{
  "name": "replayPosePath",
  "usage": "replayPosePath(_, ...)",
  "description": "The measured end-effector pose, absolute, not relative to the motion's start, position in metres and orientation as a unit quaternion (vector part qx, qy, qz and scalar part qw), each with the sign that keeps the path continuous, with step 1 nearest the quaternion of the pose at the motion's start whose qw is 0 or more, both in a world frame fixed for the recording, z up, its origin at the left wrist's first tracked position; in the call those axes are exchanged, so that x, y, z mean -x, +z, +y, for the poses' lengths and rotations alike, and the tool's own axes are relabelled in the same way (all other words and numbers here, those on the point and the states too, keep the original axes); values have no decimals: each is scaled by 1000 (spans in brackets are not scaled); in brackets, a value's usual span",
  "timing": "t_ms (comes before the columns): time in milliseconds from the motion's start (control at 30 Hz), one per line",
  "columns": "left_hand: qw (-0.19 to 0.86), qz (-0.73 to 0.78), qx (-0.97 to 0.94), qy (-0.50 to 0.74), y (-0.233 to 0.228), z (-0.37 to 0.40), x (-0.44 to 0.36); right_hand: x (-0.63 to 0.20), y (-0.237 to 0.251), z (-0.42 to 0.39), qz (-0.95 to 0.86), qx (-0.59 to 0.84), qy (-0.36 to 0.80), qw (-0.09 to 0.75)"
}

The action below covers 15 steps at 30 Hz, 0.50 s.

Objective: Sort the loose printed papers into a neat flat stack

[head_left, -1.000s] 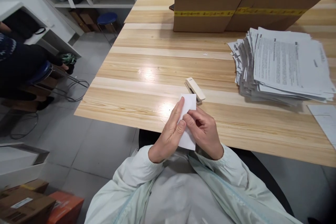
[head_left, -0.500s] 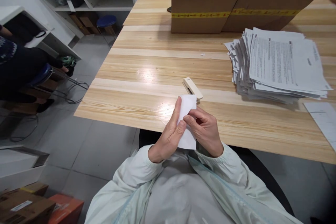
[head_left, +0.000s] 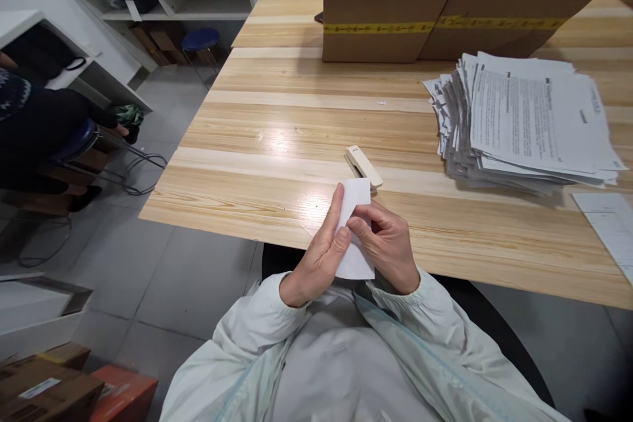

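A narrow white piece of paper (head_left: 355, 260), apparently folded, is held upright between both hands above the table's front edge. My left hand (head_left: 322, 247) is closed on its left side, with the thumb across the front and the fingers behind. My right hand (head_left: 388, 244) pinches the right edge between thumb and index finger; its other fingers are curled and partly hidden. Just beyond the paper lies a cream stapler (head_left: 364, 167) on the wooden table, its near end close to the paper's top.
A thick stack of printed sheets (head_left: 537, 119) lies to the right, and another sheet (head_left: 606, 227) is near the right edge. Large cardboard boxes (head_left: 378, 26) stand at the back. On the left, a person (head_left: 44, 125) sits on a stool beside shelves.
The paper's lower right corner has swung slightly outward to the right between my hands. My hands have barely shifted, and the stapler has stayed put.
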<state>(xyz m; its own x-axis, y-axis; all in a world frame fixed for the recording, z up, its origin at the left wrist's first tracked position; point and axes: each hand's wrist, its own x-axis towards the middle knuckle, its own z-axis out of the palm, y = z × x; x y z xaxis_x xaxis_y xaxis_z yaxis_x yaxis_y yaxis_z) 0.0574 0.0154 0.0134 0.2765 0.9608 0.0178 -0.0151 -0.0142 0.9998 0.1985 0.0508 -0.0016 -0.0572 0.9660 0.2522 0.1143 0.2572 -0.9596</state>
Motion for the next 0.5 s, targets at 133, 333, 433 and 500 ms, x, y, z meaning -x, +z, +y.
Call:
replayPosePath(133,567,418,-562,434,12,16,-57,-198,-1,52,-603,464,401,509)
replayPosePath(333,581,417,-540,444,12,15,-57,-197,-1,52,-598,479,405,499)
replayPosePath(433,594,423,-513,453,12,15,-58,-196,2,53,-606,484,400,488)
replayPosePath(500,612,428,-473,467,9,15,-60,-196,4,52,-612,483,400,481)
